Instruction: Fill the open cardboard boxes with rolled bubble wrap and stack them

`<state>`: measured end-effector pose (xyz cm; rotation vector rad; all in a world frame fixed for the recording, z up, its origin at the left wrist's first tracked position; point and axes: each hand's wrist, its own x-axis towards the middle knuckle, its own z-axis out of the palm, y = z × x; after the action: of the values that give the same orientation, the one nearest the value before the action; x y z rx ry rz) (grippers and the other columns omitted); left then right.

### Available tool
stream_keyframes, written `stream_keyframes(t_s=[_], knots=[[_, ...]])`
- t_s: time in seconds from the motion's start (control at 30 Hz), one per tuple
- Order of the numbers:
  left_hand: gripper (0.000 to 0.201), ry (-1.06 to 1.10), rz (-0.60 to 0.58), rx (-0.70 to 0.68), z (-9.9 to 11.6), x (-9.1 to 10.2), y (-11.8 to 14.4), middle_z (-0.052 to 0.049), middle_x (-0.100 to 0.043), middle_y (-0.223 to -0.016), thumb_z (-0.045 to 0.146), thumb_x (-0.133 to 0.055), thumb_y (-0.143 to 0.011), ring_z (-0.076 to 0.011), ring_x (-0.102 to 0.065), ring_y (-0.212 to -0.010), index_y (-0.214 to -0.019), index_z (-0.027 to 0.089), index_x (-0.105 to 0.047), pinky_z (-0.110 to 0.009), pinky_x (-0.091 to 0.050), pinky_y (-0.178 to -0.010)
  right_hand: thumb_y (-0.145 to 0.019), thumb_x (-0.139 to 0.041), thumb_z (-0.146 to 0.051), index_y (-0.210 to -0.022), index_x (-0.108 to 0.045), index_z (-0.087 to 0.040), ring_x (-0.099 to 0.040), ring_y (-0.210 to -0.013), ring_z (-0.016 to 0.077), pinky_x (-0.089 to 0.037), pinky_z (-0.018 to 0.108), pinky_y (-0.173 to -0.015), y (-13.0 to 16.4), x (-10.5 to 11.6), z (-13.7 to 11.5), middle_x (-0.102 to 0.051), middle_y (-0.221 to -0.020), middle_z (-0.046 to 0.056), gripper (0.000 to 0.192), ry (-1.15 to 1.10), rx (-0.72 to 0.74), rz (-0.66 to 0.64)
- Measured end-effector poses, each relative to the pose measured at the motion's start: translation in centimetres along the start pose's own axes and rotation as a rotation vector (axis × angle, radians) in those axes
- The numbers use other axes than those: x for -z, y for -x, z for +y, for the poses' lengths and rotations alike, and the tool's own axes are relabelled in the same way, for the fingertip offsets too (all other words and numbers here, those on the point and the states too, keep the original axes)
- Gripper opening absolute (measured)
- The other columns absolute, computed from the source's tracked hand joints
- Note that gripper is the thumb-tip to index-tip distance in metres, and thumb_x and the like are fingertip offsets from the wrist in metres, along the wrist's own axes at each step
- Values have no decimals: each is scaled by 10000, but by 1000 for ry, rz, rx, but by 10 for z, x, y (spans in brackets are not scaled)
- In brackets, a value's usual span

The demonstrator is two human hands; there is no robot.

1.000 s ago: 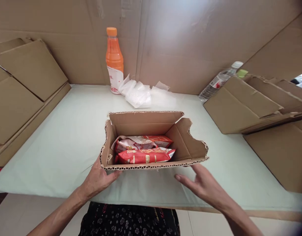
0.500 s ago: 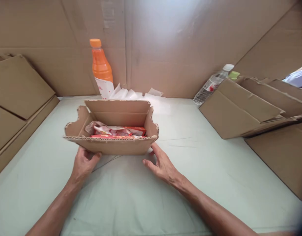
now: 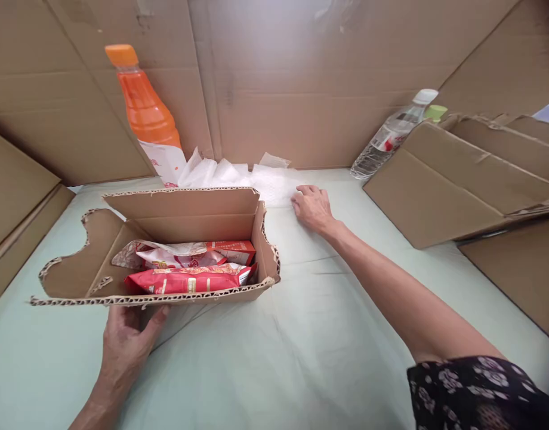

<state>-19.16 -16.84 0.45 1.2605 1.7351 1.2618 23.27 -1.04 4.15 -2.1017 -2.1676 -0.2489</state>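
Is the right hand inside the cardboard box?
No, the right hand rests on the white plastic bags behind the cardboard box.
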Motion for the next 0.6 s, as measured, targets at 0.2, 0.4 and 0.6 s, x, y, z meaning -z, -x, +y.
stream_keyframes(t_s=[0.2, 0.4, 0.6], knots=[[632, 2, -34, -37, 1, -2, 0, -74, -695, -1062, 532, -849, -662, -270, -692, -993, -1140, 211, -588, -451, -575, -946, -879, -465, -114, -891, -760, -115, -566, -1166, 348, -362, 472, -905, 49, 38, 6, -727, -1192, 205, 296, 86, 82, 19], [608, -43, -27, -97, 8, -3, -3, -47, -661, -956, 529, -832, -656, -254, -672, -898, -1111, 213, -582, -410, -586, -823, -933, -474, -262, -716, -715, -198, -622, -679, 218, -428, 378, -709, 186, 99, -12, -722, -724, 91, 331, -208, 104, -252], [593, -75, -50, -140, 11, -2, -7, -49, -648, -980, 503, -812, -657, -243, -643, -909, -1100, 199, -561, -379, -555, -801, -984, -533, -516, -1000, -771, -304, -699, -1050, 241, -572, 351, -798, 252, 119, -32, -770, -1096, 31, 319, -799, 69, -418]])
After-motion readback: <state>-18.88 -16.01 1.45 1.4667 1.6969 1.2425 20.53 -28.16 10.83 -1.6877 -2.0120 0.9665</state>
